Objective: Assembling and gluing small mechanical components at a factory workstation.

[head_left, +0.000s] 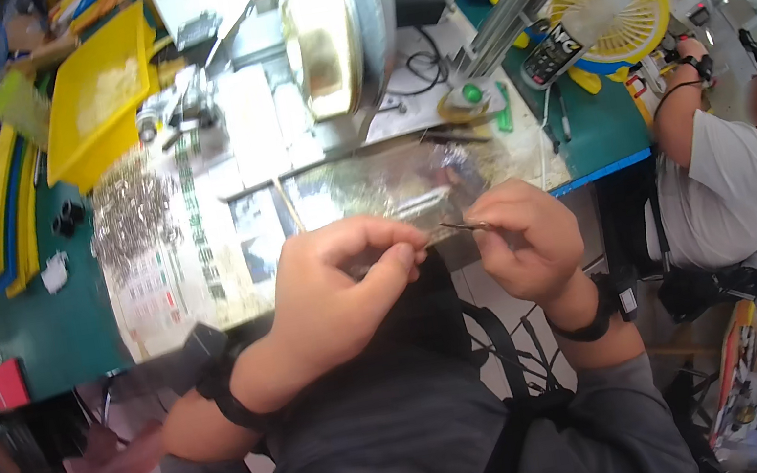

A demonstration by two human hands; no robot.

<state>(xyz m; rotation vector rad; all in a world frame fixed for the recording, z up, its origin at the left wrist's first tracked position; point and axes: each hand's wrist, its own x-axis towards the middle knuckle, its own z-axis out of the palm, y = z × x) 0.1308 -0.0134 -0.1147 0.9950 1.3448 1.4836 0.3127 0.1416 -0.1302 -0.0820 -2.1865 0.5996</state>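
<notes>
Both my hands are raised in front of my body at the near edge of the bench. My right hand (532, 237) pinches a thin, dark, metal-looking piece (463, 226) between thumb and fingers, and its tip points left toward my other hand. My left hand (331, 279) is closed, thumb against the forefinger, close to that tip. Whatever lies between the left fingertips is too small to make out. Behind the hands, a clear plastic sheet (370, 183) covers part of the bench. A thin wooden stick (288, 204) leans just beyond my left hand.
A machine with a large pale wheel (324, 47) stands mid-bench. To its left are a heap of small metal parts (133, 216) on newspaper (205, 264) and a yellow tray (60, 153). A spray can (553, 55) and yellow fan (653, 30) stand right, near another person (726, 181).
</notes>
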